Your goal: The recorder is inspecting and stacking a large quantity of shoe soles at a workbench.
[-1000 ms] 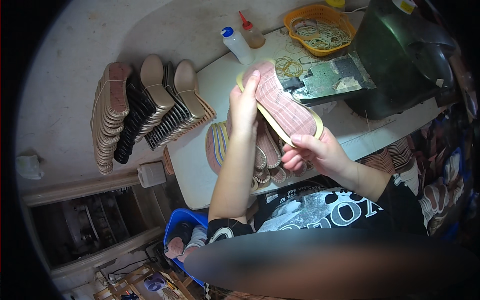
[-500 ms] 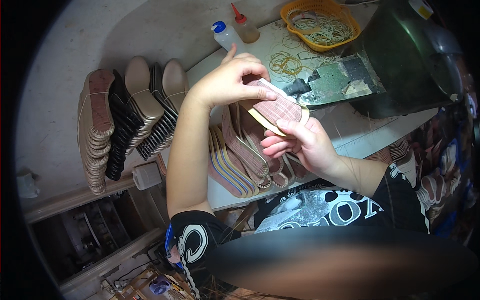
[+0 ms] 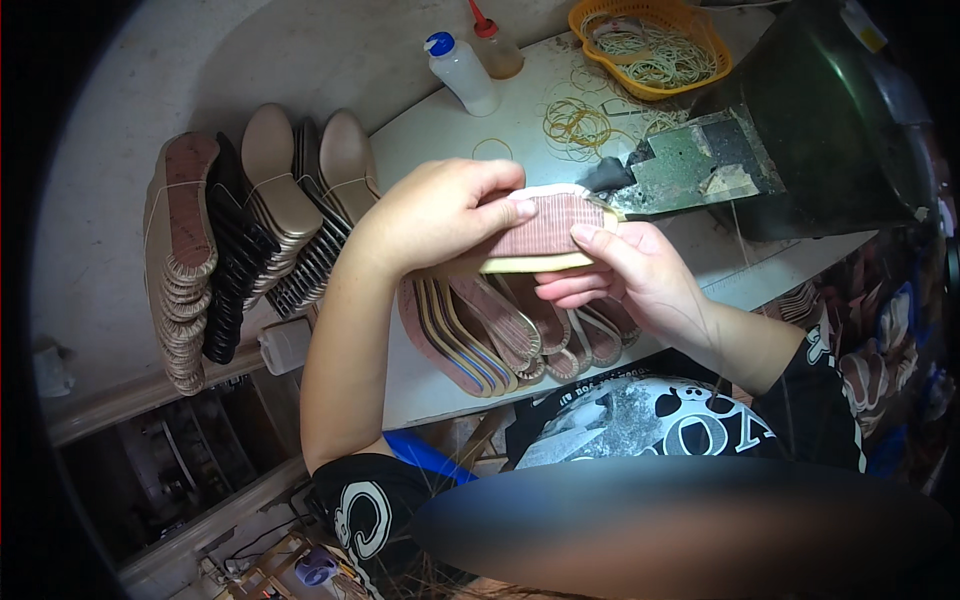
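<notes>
Between both hands is a shoe insole (image 3: 545, 225) with a pinkish striped face, a pale yellow border along its near side and a whitish far edge. My left hand (image 3: 455, 215) grips its left part, thumb on the striped face. At its right end, my right hand (image 3: 640, 265) pinches it between thumb and fingers. The insole's far right edge is close to the dark tip (image 3: 606, 176) of a green machine (image 3: 690, 165); whether they touch I cannot tell. Below the hands, several more insoles (image 3: 500, 325) lie overlapping on the white table (image 3: 425, 130).
Banded stacks of insoles (image 3: 190, 215) stand at the left. At the back are a blue-capped bottle (image 3: 465, 80), a red-tipped bottle (image 3: 500, 55) and a yellow basket (image 3: 650, 90) of rubber bands. Loose rubber bands (image 3: 577, 128) lie near the machine. An open recess (image 3: 180, 460) is at lower left.
The insole has turned from slanting to nearly level, and its right end sits nearer the machine tip. My left hand has come down and left; my right hand has shifted slightly right.
</notes>
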`<state>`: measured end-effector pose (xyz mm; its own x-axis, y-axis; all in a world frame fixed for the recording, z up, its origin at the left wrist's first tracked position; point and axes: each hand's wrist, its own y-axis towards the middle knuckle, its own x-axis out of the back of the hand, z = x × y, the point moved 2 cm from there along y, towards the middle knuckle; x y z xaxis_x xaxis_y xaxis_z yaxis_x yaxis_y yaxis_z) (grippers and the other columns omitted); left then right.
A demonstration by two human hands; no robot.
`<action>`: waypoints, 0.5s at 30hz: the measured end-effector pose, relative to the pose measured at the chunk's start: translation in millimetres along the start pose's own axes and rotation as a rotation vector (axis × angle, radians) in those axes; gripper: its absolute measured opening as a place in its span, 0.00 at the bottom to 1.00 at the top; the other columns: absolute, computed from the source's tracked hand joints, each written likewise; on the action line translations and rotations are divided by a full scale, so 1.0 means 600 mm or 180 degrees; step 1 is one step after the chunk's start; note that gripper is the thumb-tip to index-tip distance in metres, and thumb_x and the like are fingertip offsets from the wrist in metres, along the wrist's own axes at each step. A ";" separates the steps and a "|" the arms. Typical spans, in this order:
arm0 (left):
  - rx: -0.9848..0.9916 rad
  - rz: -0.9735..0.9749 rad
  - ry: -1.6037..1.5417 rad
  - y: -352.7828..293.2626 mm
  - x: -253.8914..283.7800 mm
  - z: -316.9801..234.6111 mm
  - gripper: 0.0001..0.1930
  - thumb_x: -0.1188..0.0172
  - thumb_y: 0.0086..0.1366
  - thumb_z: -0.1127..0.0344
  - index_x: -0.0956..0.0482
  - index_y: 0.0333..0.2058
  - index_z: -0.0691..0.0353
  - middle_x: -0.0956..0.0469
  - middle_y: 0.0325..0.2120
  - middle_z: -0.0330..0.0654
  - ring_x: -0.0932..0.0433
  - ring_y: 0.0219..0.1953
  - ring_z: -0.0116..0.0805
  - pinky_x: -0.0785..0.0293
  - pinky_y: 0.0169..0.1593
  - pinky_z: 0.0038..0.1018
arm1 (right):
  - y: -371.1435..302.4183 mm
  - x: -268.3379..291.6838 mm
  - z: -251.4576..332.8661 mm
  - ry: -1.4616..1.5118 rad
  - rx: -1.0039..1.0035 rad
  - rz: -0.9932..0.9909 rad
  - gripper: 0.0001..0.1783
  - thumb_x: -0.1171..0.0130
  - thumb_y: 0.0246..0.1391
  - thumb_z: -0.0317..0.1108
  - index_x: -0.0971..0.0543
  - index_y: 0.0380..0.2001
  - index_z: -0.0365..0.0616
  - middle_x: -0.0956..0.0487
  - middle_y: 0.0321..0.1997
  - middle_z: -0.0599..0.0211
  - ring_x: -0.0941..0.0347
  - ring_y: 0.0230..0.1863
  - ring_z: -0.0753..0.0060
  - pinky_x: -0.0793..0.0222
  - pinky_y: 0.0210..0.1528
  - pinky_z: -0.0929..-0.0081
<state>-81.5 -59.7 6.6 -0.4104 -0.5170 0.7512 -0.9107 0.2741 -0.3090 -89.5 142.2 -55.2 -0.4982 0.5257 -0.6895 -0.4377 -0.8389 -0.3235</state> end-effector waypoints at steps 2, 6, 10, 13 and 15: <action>0.0307 0.0095 -0.0228 -0.008 -0.012 -0.006 0.15 0.44 0.65 0.56 0.25 0.34 0.65 0.27 0.21 0.45 0.29 0.24 0.32 0.30 0.32 0.29 | -0.003 0.006 0.004 0.0013 -0.0004 -0.0011 0.22 0.54 0.66 0.40 0.28 0.48 0.28 0.20 0.42 0.51 0.19 0.40 0.64 0.22 0.43 0.75; 0.0624 0.0106 -0.0673 -0.024 -0.035 -0.016 0.18 0.45 0.64 0.54 0.23 0.35 0.67 0.23 0.23 0.49 0.24 0.26 0.38 0.28 0.34 0.33 | -0.004 0.014 0.006 -0.0029 0.0003 0.0008 0.20 0.54 0.65 0.39 0.28 0.48 0.30 0.21 0.43 0.53 0.19 0.39 0.67 0.21 0.41 0.76; 0.0890 0.0178 -0.1172 -0.032 -0.070 -0.005 0.17 0.45 0.66 0.53 0.24 0.32 0.65 0.25 0.20 0.35 0.31 0.22 0.23 0.31 0.29 0.24 | -0.004 0.023 0.001 -0.0280 0.0081 -0.0016 0.19 0.53 0.64 0.40 0.25 0.45 0.33 0.19 0.39 0.57 0.20 0.35 0.73 0.21 0.35 0.82; 0.1201 0.0437 -0.1842 -0.036 -0.085 -0.016 0.16 0.46 0.68 0.54 0.23 0.32 0.61 0.25 0.22 0.28 0.31 0.23 0.15 0.33 0.27 0.16 | -0.005 0.027 0.006 -0.0596 0.0150 -0.0042 0.18 0.52 0.63 0.41 0.22 0.39 0.35 0.18 0.35 0.62 0.21 0.31 0.79 0.23 0.31 0.85; 0.1343 0.0277 -0.2619 -0.041 -0.094 -0.042 0.15 0.46 0.68 0.54 0.23 0.33 0.61 0.24 0.24 0.29 0.30 0.23 0.15 0.33 0.27 0.17 | -0.008 0.033 0.011 -0.0786 0.0141 0.0069 0.18 0.52 0.63 0.40 0.22 0.39 0.35 0.18 0.35 0.61 0.21 0.30 0.79 0.24 0.31 0.85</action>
<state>-34.6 -17.1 -13.6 -0.2346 -0.9653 0.1149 -0.7502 0.1046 -0.6529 -102.1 157.2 -63.0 -0.6732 0.5307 -0.5149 -0.4546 -0.8462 -0.2778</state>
